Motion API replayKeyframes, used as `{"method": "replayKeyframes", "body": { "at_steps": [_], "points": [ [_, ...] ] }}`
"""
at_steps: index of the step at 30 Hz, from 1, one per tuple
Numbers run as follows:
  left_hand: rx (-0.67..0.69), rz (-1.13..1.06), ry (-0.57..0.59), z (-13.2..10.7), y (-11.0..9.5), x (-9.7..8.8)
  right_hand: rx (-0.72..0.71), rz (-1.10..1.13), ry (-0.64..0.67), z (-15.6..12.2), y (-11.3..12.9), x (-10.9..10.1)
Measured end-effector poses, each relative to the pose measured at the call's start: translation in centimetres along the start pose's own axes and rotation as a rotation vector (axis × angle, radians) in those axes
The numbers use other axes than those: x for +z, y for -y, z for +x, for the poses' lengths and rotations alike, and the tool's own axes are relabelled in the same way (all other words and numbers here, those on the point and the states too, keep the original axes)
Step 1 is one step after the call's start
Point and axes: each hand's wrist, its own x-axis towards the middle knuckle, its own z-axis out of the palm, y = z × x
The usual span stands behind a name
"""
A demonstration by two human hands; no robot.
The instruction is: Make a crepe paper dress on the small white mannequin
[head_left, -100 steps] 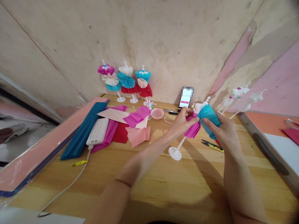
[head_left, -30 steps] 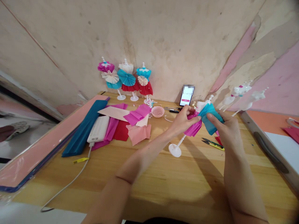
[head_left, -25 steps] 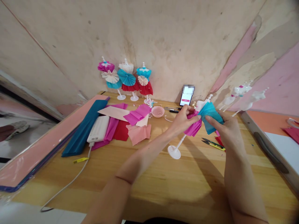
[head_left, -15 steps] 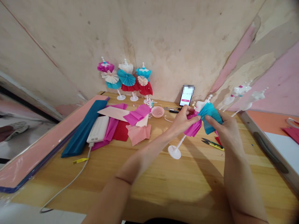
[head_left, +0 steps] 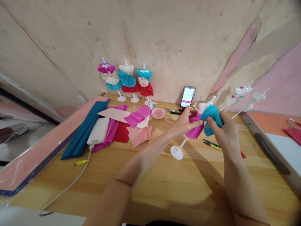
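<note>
Three dressed mannequins (head_left: pixel 127 77), snips (head_left: pixel 213 146) near right hand (head_left: pixel 227 130)

Blurred, unreadable digits on the phone (head_left: pixel 186 101)

The left hand (head_left: pixel 184 122) grips the waist of a tilted mannequin (head_left: pixel 202 108), with the thumb near the place where the pink skirt (head_left: pixel 194 132) meets the blue paper (head_left: pixel 212 113). The right hand (head_left: pixel 226 130) pinches this paper between thumb and fingers. Below these fingers lie the snips (head_left: pixel 215 146); behind the left fingers stands the phone (head_left: pixel 187 98), and to their left, the bowl (head_left: pixel 158 117).
</note>
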Motion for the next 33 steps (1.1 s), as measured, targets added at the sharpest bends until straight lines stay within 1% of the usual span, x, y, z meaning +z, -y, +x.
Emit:
{"method": "replayKeyframes", "body": {
  "at_steps": [4, 8, 11, 13, 16, 19, 23, 25, 29, 33],
  "points": [
    [0.000, -0.006, -0.026, 0.1, 0.2, 0.2, 0.002, 0.009, 0.005, -0.1, 0.0, -0.1],
    [-0.036, 0.008, -0.068, 0.1, 0.5, 0.4, 0.023, 0.027, 0.034, -0.2, 0.1, -0.2],
    [-0.068, -0.032, -0.077, 0.0, 0.3, 0.4, 0.042, 0.077, 0.062, -0.2, 0.1, -0.3],
    [-0.095, -0.075, -0.097, -0.1, 0.1, 0.3, 0.039, 0.063, 0.042, -0.1, 0.0, -0.4],
    [-0.136, -0.119, -0.110, -0.2, -0.1, 0.3, -0.004, 0.065, 0.017, 0.3, -0.4, -0.6],
    [-0.171, -0.142, -0.105, -0.2, -0.1, 0.3, -0.033, 0.185, 0.095, 0.6, -1.0, -0.9],
    [-0.181, -0.177, -0.099, -0.2, -0.1, 0.4, 0.031, 0.338, 0.190, 0.8, -1.2, -1.2],
    [-0.186, -0.187, -0.090, -0.2, -0.1, 0.3, 0.058, 0.395, 0.209, 0.8, -1.0, -1.3],
    [-0.193, -0.175, -0.091, -0.3, -0.1, 0.3, 0.050, 0.470, 0.229, 0.7, -0.6, -1.1],
    [-0.196, -0.194, -0.090, -0.2, -0.1, 0.3, 0.083, 0.421, 0.214, 0.7, -0.5, -1.0]
  ]
}}
